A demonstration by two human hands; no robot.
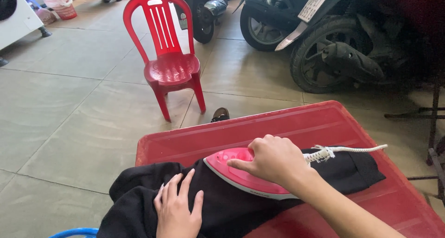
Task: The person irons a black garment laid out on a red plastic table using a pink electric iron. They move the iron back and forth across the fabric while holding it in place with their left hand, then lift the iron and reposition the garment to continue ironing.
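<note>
A black garment [222, 205] lies spread over a red plastic table [296, 126]. A pink and white clothes iron [236, 171] rests flat on the cloth, its nose pointing left. My right hand [273, 161] grips the iron's handle from above, index finger stretched toward the nose. A white braided cord [347, 150] runs from the iron's back end to the right. My left hand [178, 208] presses flat on the garment just left of the iron, fingers spread.
A red plastic chair [169, 57] stands on the tiled floor beyond the table. Parked motorbikes [324, 38] fill the back right. A dark shoe [220, 114] lies behind the table. A blue rim [76, 232] shows at the bottom left.
</note>
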